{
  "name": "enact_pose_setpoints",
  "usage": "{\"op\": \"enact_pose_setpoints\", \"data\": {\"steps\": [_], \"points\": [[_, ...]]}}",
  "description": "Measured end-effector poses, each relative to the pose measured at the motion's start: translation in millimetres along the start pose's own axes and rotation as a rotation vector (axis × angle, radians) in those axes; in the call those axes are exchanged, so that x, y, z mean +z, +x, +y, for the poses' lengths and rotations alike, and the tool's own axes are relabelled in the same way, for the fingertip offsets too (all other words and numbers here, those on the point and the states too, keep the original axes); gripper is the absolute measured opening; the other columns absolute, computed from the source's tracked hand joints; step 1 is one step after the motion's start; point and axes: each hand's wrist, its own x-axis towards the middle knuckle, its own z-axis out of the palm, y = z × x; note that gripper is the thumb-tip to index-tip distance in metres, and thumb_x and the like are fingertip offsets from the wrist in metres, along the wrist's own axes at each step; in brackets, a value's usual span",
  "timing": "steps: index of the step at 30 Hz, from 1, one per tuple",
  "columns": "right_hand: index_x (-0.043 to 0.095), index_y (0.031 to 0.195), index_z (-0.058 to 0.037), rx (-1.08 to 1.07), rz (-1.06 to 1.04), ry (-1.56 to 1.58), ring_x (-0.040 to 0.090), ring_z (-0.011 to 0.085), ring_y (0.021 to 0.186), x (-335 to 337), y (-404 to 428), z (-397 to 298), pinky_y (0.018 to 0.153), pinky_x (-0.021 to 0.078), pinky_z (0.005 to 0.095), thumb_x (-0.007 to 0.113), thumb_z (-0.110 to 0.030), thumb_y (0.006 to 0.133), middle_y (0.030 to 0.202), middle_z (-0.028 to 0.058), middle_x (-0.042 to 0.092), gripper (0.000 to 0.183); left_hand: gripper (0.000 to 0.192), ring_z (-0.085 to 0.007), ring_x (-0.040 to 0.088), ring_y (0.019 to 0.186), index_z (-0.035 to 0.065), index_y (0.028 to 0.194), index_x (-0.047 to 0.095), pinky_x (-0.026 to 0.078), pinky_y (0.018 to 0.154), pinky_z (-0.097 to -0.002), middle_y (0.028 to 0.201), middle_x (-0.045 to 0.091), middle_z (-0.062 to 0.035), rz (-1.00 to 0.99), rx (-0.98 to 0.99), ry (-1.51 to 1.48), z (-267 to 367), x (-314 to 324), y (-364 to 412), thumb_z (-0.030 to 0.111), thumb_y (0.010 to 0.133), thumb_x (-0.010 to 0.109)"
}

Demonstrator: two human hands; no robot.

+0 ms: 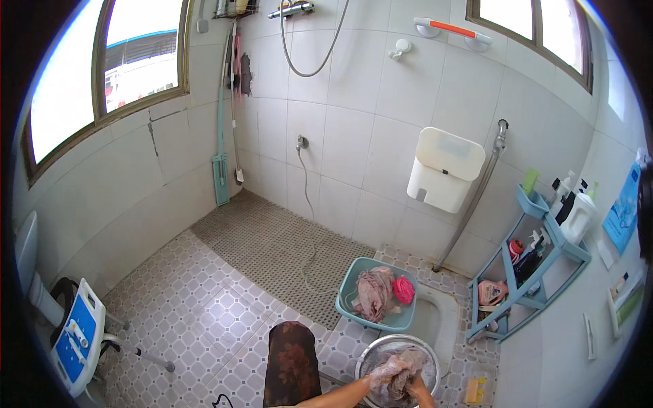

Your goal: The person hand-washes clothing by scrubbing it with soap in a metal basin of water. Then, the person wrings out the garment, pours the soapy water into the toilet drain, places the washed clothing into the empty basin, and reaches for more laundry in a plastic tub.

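Observation:
A round metal basin [436, 359] holds soapy water and a wet greyish-pink cloth [412, 358]. White suds coat my left hand [388, 369], which grips the bunched cloth over the basin. My right hand [417, 390] is on the cloth's lower right side, its fingers partly hidden by the fabric. Just beyond the basin stands a light blue plastic tub [352, 320]. Inside it lie a heap of pinkish-grey fabric [375, 293] and a bright pink bundle [403, 289], with a thin hose [312, 285] reaching its left side.
A squat toilet [448, 316] lies right of the tub. Yellow soap pieces [475, 390] rest on the floor nearby. A blue corner rack [530, 290] with bottles stands at the right. A shower chair [86, 341] is at the left. My knee [292, 357] is left of the basin.

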Motion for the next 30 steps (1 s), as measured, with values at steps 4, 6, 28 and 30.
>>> {"op": "enact_pose_setpoints", "data": {"steps": [4, 6, 28, 30], "points": [[0.049, 0.119, 0.0017, 0.198, -0.046, -0.285, 0.059, 0.0365, 0.102, -4, 2, 24, 0.089, 0.0451, 0.0382, 0.062, -0.012, 0.071, 0.107, 0.0234, 0.062, 0.051, 0.028, -0.0171, 0.063, 0.078, 0.0006, 0.102, 0.061, 0.053, 0.073, -0.0305, 0.092, 0.065, -0.0073, -0.049, -0.203, -0.235, 9, 4, 5, 0.014, 0.078, 0.064], [0.05, 0.118, 0.0022, 0.294, -0.073, -0.427, 0.059, 0.0359, 0.101, -5, 4, 32, 0.089, 0.0453, 0.0381, 0.062, -0.011, 0.071, 0.107, 0.0228, 0.062, 0.051, 0.028, -0.0168, 0.063, 0.08, 0.0011, 0.102, 0.061, 0.053, 0.076, -0.0313, 0.093, 0.065, -0.0072, -0.086, -0.263, -0.314, 19, -3, -1, 0.016, 0.079, 0.063], [0.066, 0.08, -0.0038, -0.15, 0.266, -0.575, 0.064, 0.0345, 0.071, 41, -3, -258, 0.064, 0.0511, 0.042, 0.061, -0.026, 0.077, 0.077, 0.0181, 0.066, 0.023, 0.031, -0.0155, 0.052, 0.111, 0.0077, 0.116, 0.057, 0.04, 0.097, -0.0304, 0.118, 0.057, -0.0046, -0.177, 0.083, 0.438, -139, -102, 17, 0.018, 0.087, 0.056], [0.065, 0.079, -0.0043, 0.055, 0.326, -0.602, 0.064, 0.036, 0.071, 30, 21, -211, 0.062, 0.0509, 0.044, 0.062, -0.03, 0.077, 0.077, 0.0182, 0.066, 0.026, 0.03, -0.0156, 0.049, 0.113, 0.0071, 0.115, 0.057, 0.037, 0.1, -0.0302, 0.12, 0.056, -0.0048, -0.241, 0.235, 0.724, -151, -113, 27, 0.017, 0.087, 0.055]]}}
